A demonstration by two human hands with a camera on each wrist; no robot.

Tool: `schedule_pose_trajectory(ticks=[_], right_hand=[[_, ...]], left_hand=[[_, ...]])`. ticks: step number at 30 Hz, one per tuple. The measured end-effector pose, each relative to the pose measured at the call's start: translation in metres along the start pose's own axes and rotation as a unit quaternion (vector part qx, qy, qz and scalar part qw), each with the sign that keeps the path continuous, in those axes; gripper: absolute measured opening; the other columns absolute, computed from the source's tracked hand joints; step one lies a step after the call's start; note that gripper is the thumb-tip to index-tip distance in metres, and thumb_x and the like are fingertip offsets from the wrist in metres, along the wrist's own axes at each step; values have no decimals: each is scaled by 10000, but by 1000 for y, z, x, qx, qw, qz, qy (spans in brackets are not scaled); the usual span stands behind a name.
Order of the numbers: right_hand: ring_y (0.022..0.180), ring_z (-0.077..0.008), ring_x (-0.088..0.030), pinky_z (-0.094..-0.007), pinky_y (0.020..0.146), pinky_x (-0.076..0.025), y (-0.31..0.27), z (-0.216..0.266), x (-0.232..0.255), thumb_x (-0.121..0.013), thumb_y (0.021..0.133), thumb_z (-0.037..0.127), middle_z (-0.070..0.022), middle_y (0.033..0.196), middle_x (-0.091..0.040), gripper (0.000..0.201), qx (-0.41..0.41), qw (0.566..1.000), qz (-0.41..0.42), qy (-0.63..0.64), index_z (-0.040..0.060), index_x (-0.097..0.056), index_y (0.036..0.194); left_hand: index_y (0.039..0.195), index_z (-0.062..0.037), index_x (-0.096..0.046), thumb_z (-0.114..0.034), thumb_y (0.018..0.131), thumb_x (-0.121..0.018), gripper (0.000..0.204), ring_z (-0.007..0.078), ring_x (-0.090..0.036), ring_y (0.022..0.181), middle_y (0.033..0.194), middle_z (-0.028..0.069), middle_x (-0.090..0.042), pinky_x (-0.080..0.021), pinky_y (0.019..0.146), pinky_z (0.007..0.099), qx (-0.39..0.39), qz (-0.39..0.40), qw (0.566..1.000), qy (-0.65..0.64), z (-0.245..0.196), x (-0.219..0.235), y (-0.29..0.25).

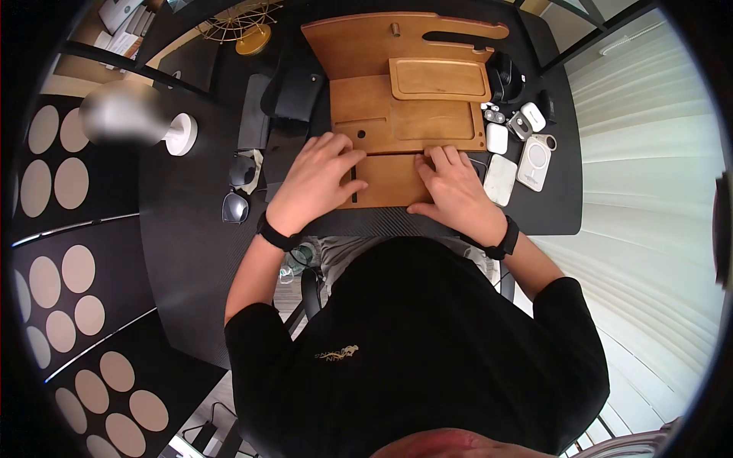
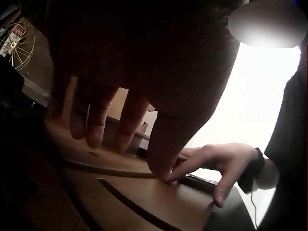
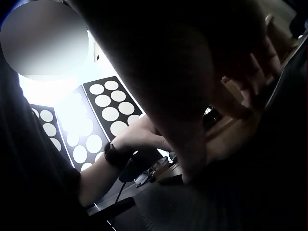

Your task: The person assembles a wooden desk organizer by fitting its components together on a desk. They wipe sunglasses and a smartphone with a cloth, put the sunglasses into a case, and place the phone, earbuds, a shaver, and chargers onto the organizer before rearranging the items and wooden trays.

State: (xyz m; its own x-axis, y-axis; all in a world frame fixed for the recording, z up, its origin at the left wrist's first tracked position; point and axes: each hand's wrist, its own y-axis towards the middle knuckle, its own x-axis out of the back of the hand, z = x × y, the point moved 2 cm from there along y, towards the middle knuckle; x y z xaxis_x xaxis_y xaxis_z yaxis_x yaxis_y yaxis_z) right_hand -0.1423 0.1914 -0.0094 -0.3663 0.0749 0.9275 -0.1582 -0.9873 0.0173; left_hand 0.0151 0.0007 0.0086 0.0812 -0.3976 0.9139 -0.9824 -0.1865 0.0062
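A wooden panel (image 1: 393,183) with a dark slot lies along the front edge of a larger wooden desk organizer (image 1: 359,95). My left hand (image 1: 324,172) rests at the panel's left end, fingertips by the seam between the two pieces and thumb near the slot. In the left wrist view its fingers (image 2: 96,120) reach down onto the wood. My right hand (image 1: 456,183) lies over the panel's right end, fingertips at the far edge and thumb spread toward the near edge. The organizer has a raised back board and a small shelf (image 1: 439,80) with a recessed tray.
Right of the organizer are a white earbud case (image 1: 497,139), a pale phone-like slab (image 1: 500,180) and a white power bank (image 1: 537,162). Sunglasses (image 1: 236,206), a black pouch (image 1: 294,91) and a white lamp base (image 1: 181,135) stand on the left. The black desk's (image 1: 366,221) front edge is near my body.
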Motion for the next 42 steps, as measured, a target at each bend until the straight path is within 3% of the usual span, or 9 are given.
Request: schedule_pose_trajectory(ticks=[11,14,16,17,20,21,25,27,42], right_hand=[[1195,-349,-513,-455,1063,-421,-1,-5,13,-893,638,234,-183,1293,-528,804,74,997,10,28,-17,-547,1318],[1226,-360,-501,-465,1056,-438,4,-1,39,-879,636,190,-169,1326,-517,802,101,993,20,48,-3,-540,1337],[1277,-368,-475,-468,1054,-441,6,1,52,-870,633,173,-160,1367,-498,816,164,986,-18,-4,20,-530,1359],[1307,-394,-465,-479,1074,-425,6,-2,54,-865,654,183,-186,1424,-479,792,173,984,-28,-28,35,-542,1362],[1311,-397,-473,-471,1076,-435,10,-7,79,-851,691,198,-190,1457,-468,759,151,978,-144,26,41,-544,1367],[1285,-417,-498,-485,1066,-441,9,-12,87,-856,703,228,-205,1471,-470,729,145,968,-200,44,37,-575,1347],[1237,-401,-552,-456,1032,-458,6,-31,97,-848,720,188,-197,1373,-581,586,88,942,-314,73,3,-649,1238],[1233,-392,-560,-452,1029,-460,5,-35,94,-847,725,185,-195,1367,-589,578,64,941,-322,82,-2,-650,1236],[1189,-373,-607,-414,1005,-478,-1,-55,64,-827,785,183,-199,1309,-634,507,-8,943,-305,133,-25,-650,1212]], left_hand=[[1183,-22,-684,-208,769,-818,474,344,-663,964,1015,131,-664,-502,866,438,29,51,997,-44,-6,-18,1],[1178,-13,-677,-186,791,-798,441,327,-668,801,921,144,-681,-522,740,401,-26,3,993,-111,2,-15,9],[1118,15,-668,-146,809,-779,365,256,-638,659,834,149,-662,-496,619,349,67,149,963,-213,5,-5,17],[1105,18,-645,-106,855,-754,299,150,-580,569,860,111,-660,-445,536,291,51,144,965,-214,14,-7,17],[937,8,-575,-104,887,-724,193,158,-631,637,760,70,-616,-464,572,316,67,53,941,-326,26,9,17],[922,-6,-520,-64,929,-689,179,60,-568,602,776,17,-567,-423,504,248,118,23,912,-392,31,8,18],[1138,14,-594,-41,968,-624,181,67,-566,557,941,61,-663,-452,500,220,123,-83,885,-441,50,16,34],[1239,18,-580,-34,975,-605,270,86,-592,560,979,84,-688,-477,511,218,133,-101,888,-428,65,7,41],[1201,43,-569,-50,983,-611,241,108,-632,574,957,112,-691,-509,516,223,128,-119,883,-436,82,-3,58]])
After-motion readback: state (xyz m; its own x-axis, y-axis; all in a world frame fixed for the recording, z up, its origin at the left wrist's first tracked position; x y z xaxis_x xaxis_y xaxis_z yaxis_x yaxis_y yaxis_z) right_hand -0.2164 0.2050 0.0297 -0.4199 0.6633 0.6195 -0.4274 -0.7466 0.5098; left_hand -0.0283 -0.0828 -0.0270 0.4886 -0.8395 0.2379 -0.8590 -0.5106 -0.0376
